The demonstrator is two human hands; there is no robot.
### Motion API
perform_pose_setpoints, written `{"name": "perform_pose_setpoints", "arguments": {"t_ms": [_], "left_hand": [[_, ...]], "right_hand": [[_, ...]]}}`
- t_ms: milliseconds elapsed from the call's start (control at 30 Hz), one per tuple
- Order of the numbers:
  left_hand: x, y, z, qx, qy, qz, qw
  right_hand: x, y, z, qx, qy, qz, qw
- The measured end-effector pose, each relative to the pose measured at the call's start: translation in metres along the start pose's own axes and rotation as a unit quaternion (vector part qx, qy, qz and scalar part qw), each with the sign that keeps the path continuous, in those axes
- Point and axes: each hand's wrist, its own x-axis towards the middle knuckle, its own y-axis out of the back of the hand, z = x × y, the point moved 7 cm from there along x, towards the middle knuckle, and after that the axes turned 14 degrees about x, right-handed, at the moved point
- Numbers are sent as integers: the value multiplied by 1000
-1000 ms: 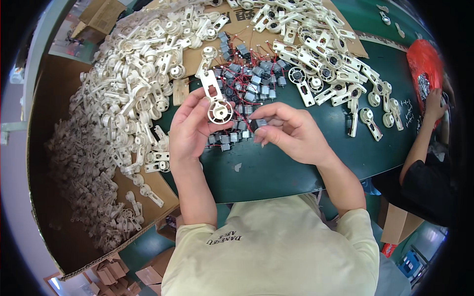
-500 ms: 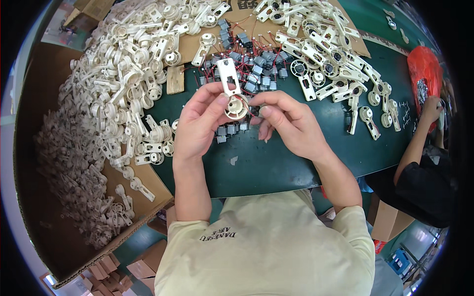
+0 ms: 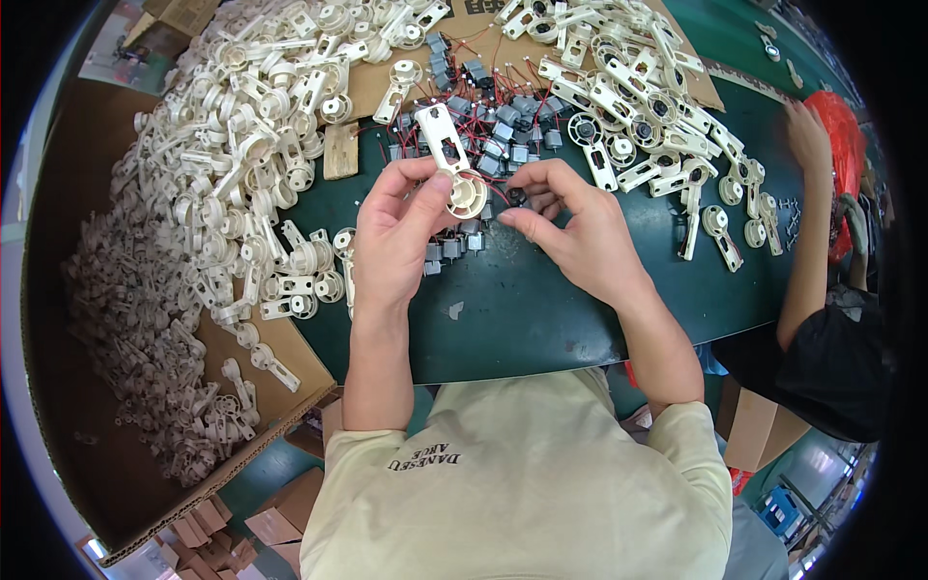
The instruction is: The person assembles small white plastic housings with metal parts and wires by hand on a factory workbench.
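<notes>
White plastic bracket (image 3: 450, 159) held above the green table (image 3: 541, 309), long axis running away from the person and tilted slightly left, round ring end nearest the body. Small grey motors (image 3: 498, 130) with red wires sit right behind it; loose white brackets (image 3: 232, 145) piled left, more (image 3: 667, 116) right. Left hand (image 3: 396, 232) clamped on the ring end with thumb on top; right hand (image 3: 570, 227) pinches a small dark motor (image 3: 517, 196) just beside the ring.

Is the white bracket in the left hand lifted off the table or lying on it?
Lifted: the left hand pinches the white bracket above the green table.
</notes>
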Motion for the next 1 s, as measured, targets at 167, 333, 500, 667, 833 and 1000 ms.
{"name": "perform_pose_setpoints", "arguments": {"t_ms": [167,333,500,667,833,1000], "left_hand": [[1,-8,0,34,-33,-19,999],[-2,-25,-2,17,-24,-40,999],[-2,-31,-12,-5,13,-55,998],[-3,-32,-15,-7,25,-65,998],[-2,-28,-15,8,14,-49,999],[-7,-32,-22,2,49,-55,997]], "right_hand": [[-1,1,8,42,-62,-22,997],[-2,0,12,95,-102,-12,990],[-2,-3,10,147,-37,7,988],[-2,1,10,177,15,46,983],[-3,-2,16,227,-41,44,972],[-1,1,-1,94,107,55,988]]}}
